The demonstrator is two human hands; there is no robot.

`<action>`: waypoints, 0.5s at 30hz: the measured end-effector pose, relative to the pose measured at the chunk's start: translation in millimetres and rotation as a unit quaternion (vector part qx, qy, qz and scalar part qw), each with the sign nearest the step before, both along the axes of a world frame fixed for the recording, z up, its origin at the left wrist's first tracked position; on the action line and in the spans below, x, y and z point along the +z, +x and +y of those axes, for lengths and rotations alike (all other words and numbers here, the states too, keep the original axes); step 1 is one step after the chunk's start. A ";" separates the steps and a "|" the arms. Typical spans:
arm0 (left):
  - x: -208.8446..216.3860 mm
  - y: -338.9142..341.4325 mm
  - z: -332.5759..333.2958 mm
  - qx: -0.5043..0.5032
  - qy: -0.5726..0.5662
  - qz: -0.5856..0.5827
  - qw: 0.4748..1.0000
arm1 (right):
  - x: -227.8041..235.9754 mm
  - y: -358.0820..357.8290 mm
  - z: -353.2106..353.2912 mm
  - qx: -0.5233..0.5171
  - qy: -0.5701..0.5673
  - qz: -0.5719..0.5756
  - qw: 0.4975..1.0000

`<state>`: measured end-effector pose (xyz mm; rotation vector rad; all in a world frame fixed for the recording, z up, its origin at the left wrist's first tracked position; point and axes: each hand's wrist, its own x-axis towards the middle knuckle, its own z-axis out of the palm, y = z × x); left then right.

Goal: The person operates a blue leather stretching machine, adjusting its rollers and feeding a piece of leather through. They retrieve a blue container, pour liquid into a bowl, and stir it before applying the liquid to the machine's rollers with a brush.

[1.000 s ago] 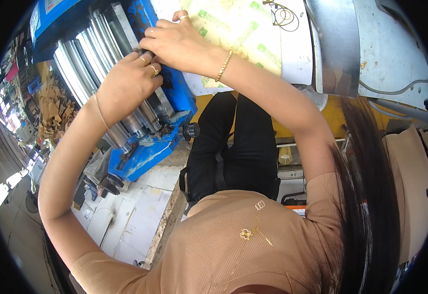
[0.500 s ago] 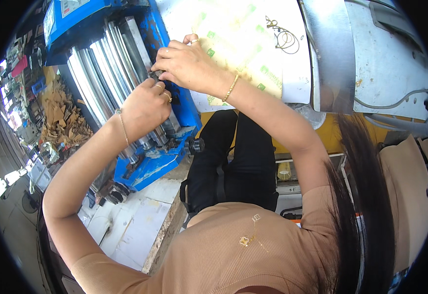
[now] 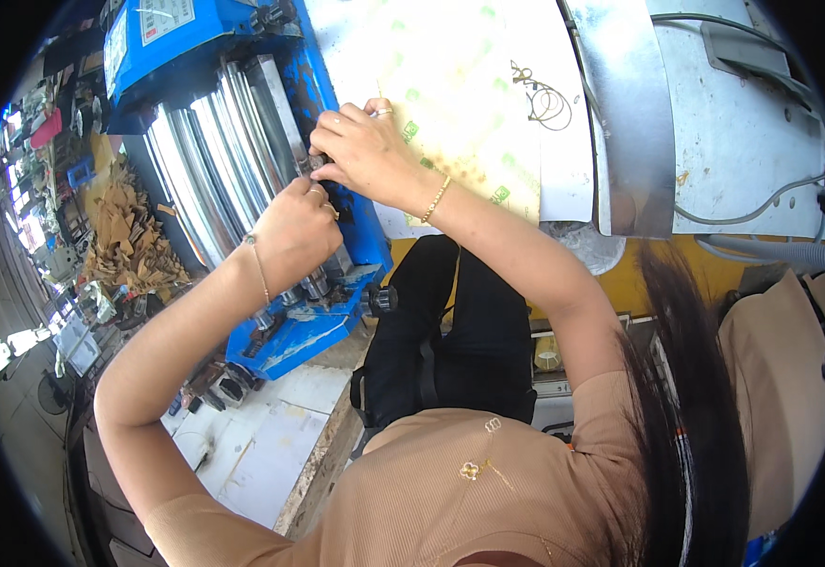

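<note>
1. A blue rolling machine [image 3: 242, 180] with shiny steel rollers [image 3: 219, 161] fills the upper left of the worktop [image 3: 271, 444]. Compared with a second ago, it sits lower and nearer in view, so the head has leaned in over it.
2. A pale sheet printed with green marks [image 3: 450, 85] lies on the worktop just right of the machine, with thin wire rings [image 3: 544, 99] resting on it. A grey metal panel [image 3: 620, 113] stands beside it.
3. The person's own body takes up the bottom: tan top, black trousers, long dark hair.
4. The left hand [image 3: 294, 231] is curled shut against the rollers' near end, fingers folded under.
5. The right hand [image 3: 360, 146], once higher up, has come down to meet the left; its fingertips pinch a small dark part [image 3: 320, 163] at the roller's edge.
6. That part is mostly hidden by fingers, so its shape cannot be told. Whether the left hand grips anything is also unclear.
</note>
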<state>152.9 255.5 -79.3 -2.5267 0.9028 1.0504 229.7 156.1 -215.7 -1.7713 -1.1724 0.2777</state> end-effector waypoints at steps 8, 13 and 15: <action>0.4 0.9 -0.3 0.009 0.004 0.017 1.000 | 3.0 1.8 -5.4 -0.011 0.020 -0.024 0.999; 0.2 -0.1 -0.4 0.013 0.009 0.015 1.000 | -0.1 -2.3 -4.9 -0.029 0.025 -0.015 0.999; -0.6 -0.4 -0.7 0.015 0.011 0.009 1.000 | -2.1 -3.7 -5.3 -0.034 0.035 -0.018 0.999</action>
